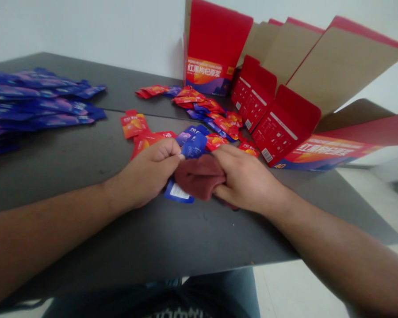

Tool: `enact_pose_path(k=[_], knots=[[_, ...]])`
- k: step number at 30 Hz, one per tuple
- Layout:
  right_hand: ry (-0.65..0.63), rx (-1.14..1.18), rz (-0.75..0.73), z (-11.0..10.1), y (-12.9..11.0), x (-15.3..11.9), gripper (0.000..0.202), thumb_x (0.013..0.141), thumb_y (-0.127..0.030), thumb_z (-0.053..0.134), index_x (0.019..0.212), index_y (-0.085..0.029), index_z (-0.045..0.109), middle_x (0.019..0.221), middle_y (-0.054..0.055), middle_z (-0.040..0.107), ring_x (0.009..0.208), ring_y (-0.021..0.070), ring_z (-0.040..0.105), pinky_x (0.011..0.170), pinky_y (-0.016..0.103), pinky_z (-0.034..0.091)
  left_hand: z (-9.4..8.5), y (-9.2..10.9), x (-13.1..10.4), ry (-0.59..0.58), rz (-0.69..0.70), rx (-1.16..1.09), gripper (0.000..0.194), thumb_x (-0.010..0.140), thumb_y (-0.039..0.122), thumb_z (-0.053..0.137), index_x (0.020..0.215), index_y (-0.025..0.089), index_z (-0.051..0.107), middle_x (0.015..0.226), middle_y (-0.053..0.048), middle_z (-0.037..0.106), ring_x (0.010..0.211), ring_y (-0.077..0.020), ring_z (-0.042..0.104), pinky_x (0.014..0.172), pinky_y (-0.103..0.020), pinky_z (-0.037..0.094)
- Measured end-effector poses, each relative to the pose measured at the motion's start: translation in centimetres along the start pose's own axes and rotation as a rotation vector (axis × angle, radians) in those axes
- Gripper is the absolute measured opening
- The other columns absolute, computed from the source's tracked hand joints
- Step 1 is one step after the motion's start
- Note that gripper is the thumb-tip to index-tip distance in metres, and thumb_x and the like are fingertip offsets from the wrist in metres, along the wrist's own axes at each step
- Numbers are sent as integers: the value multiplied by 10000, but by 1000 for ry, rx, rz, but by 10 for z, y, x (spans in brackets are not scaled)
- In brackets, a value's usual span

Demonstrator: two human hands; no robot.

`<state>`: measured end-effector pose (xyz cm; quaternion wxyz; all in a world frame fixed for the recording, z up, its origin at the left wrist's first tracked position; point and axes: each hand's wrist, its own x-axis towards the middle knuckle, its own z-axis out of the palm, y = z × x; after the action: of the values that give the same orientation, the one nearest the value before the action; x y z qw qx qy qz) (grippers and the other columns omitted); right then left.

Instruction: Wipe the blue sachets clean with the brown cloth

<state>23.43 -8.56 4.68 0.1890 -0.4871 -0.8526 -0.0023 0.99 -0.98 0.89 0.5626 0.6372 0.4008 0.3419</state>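
Note:
Between my hands is a blue sachet [195, 145], partly covered by a brown cloth [200, 176]. My left hand [152, 170] pinches the sachet's left edge between thumb and fingers. Bunched in my right hand [248, 176], the brown cloth lies against the sachet's front. A blue piece with a white label [179, 192] shows below the cloth; whether it belongs to the same sachet I cannot tell. Just beyond my hands lie red sachets [154, 139] and another blue sachet [189, 132] on the dark table [146, 247].
A large stack of blue sachets [40, 101] covers the table's left side. Several red sachets [199, 100] mixed with blue ones lie in a heap behind my hands. Open red cartons [208, 66] with raised flaps stand at the back and right. The table's front edge is near my lap.

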Motion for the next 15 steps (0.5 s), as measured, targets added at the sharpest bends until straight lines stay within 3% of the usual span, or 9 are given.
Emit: enact_pose_path(k=[2,7,11,15], knots=[[65,15,65,0,6,2,165,871,-229,710,1020,-195,648,995,83,693,887,245,626,764,362,488,1,-2,1,5,-24,-52,200,898,296,700,821,239,525,677,28,540,567,-139,510,503,-278,368],[-76,61,-8,-1,5,3,138,879,-234,685,1009,-214,643,1015,76,702,920,246,646,786,357,505,2,0,0,-7,-19,-70,203,899,287,696,792,228,535,651,30,512,528,-115,437,487,-267,331],[82,53,134,-3,13,6,237,851,-221,705,1086,-193,687,1048,86,743,922,249,666,827,367,525,0,-3,0,-12,-31,-74,191,904,308,707,830,239,545,635,37,494,515,-123,447,479,-273,331],[51,99,85,-4,17,7,215,851,-260,709,1056,-194,703,1035,88,763,949,263,690,842,373,540,-1,-6,-1,-36,-8,-41,213,933,344,709,838,234,553,666,26,540,548,-126,484,505,-276,346]])
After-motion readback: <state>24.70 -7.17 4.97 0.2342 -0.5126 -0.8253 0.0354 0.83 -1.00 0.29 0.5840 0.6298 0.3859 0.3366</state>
